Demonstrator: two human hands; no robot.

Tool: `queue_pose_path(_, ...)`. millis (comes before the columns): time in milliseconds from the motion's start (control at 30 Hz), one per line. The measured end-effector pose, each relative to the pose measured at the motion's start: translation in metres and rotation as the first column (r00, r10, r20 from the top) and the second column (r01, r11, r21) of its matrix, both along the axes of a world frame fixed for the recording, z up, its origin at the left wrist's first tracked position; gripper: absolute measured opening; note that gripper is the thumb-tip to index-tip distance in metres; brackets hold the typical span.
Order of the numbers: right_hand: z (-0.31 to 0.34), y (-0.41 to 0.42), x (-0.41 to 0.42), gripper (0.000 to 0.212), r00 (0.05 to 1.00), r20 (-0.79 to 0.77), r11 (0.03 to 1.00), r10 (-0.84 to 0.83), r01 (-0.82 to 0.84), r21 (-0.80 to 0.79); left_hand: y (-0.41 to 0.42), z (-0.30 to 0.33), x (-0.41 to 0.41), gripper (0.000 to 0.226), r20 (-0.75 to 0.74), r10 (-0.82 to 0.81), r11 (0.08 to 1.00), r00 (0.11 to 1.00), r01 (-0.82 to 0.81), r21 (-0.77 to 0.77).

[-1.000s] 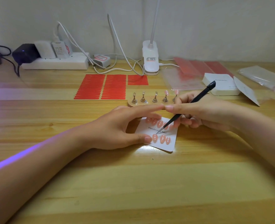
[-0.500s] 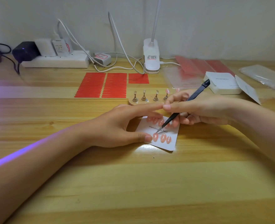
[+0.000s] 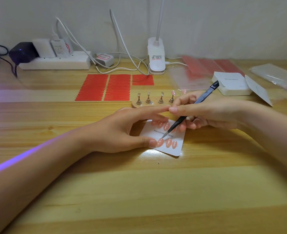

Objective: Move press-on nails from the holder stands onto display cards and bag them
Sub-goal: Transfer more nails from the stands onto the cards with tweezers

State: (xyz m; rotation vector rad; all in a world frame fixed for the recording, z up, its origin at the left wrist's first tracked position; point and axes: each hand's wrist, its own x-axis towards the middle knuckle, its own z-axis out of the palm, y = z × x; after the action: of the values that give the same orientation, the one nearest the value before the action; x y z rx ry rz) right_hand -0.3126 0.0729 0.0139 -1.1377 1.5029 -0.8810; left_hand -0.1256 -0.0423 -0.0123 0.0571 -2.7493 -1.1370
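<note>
Nearest, on the wooden desk [image 3: 139,191], lies a white display card [image 3: 179,146] printed "Handmade Nail", with pink press-on nails [image 3: 169,143] stuck in a row along its near edge and another row at its far edge. The left hand [image 3: 120,132] rests on the card with straight fingers, thumb tip pressing the near-left corner beside the first nail, index finger stretched out above. The right hand [image 3: 207,115] pinches black tweezers [image 3: 188,114], whose tip touches the leftmost nail of the near row. Just behind the hands stands the wooden holder stand [image 3: 144,103] with gold posts; two posts on the right carry pink nails. Farther back lie red adhesive tab sheets [image 3: 105,87], a stack of white cards [image 3: 232,83], clear bags [image 3: 274,75], a white clip lamp [image 3: 156,59] and a power strip [image 3: 54,62].
</note>
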Motion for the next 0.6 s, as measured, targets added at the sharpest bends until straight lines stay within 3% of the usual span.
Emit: queue_pose_path(600,-0.0004,0.0007,-0.0026,0.017,0.999,0.019,0.999,0.035,-0.035,0.004,0.0008,0.001,-0.0002,0.071,0.025,0.019,1.0,0.999,-0.019,0.006)
